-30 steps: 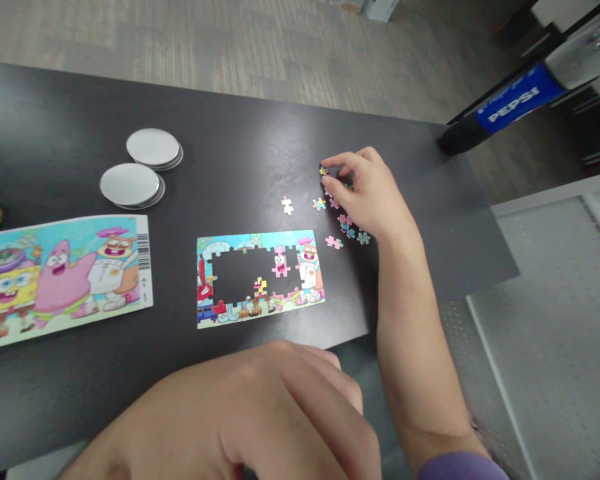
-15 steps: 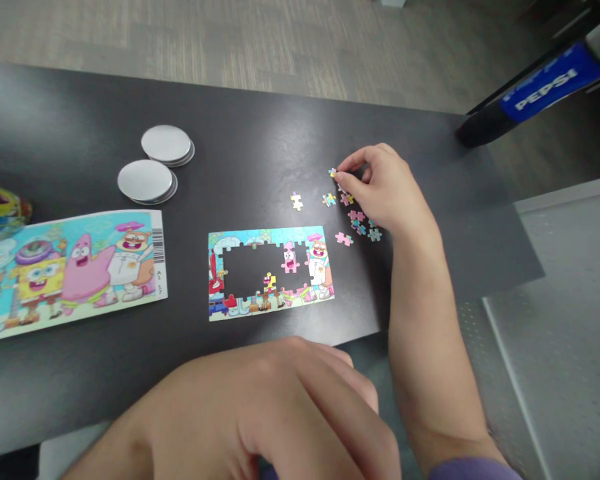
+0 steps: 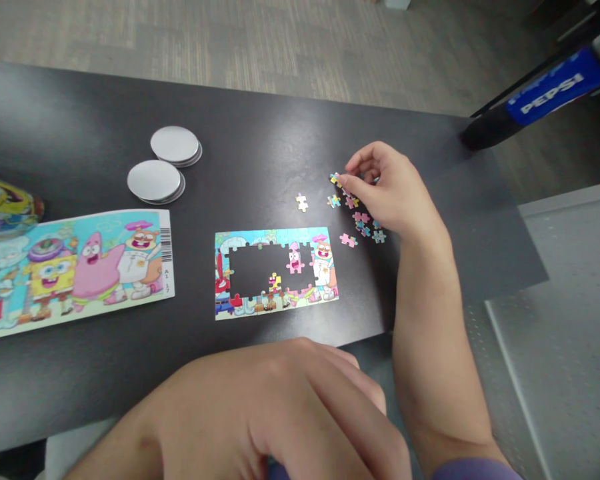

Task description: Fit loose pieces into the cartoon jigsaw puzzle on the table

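My right hand [image 3: 380, 180] is at the loose jigsaw pieces, thumb and index finger slightly apart. Its thumb tip touches or nearly touches a small yellow and blue jigsaw piece [image 3: 335, 179]. Other loose pieces, such as a pink jigsaw piece [image 3: 349, 240], lie below and beside the hand, some partly hidden by it. To their left is a partly assembled cartoon jigsaw puzzle [image 3: 275, 235], its border joined around a dark gap. A pink face section [image 3: 295, 259] sits within that gap. Close to the camera, my left hand [image 3: 280, 413] has curled fingers; their tips are hidden.
On the left lies a cartoon picture sheet [image 3: 100, 267], with a cartoon-printed container [image 3: 7, 203] behind it. Two stacks of silver discs [image 3: 155, 180] stand farther back. A Pepsi bottle [image 3: 545, 93] is at the right end of the dark table [image 3: 260, 147].
The view has shifted slightly. My right thumb and index finger have parted a little, and the yellow and blue piece has moved slightly nearer. My left hand keeps its curled pose.
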Motion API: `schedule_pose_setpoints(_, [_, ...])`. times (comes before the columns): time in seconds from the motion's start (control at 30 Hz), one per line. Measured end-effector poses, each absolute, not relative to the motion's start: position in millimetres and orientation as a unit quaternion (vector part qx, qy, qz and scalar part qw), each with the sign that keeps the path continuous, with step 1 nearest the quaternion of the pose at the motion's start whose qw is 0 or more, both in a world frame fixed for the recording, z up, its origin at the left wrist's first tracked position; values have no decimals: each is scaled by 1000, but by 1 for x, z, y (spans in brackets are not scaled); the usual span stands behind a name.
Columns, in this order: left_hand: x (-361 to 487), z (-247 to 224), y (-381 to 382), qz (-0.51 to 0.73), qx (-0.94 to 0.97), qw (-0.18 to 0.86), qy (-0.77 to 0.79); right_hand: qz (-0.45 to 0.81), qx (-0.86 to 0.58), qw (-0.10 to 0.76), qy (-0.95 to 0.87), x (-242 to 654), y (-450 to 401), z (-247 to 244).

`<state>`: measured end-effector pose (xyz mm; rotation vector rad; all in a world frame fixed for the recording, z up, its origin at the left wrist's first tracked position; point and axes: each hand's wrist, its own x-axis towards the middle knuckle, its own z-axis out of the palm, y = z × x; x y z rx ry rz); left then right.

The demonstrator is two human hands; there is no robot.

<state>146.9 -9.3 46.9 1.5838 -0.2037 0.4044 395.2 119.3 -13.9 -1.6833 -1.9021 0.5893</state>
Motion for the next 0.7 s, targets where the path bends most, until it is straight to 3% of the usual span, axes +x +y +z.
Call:
schedule_pose_setpoints(0.2, [114,38,-12,179,659,726,-80,279,-585,304,-699,395,119,-15])
schedule_pose_setpoints(0.37, [100,25,-19,89,548,831,-29,285,-553,371,-690,394,118,-15])
schedule_pose_setpoints(0.53, [97,13,-22,137,581,794,-109,347,-479,462,-661,396,119,-22])
schedule_pose_setpoints(0.7, [97,7,-19,163,579,787,-139,396,-462,461,-646,385,95,-1])
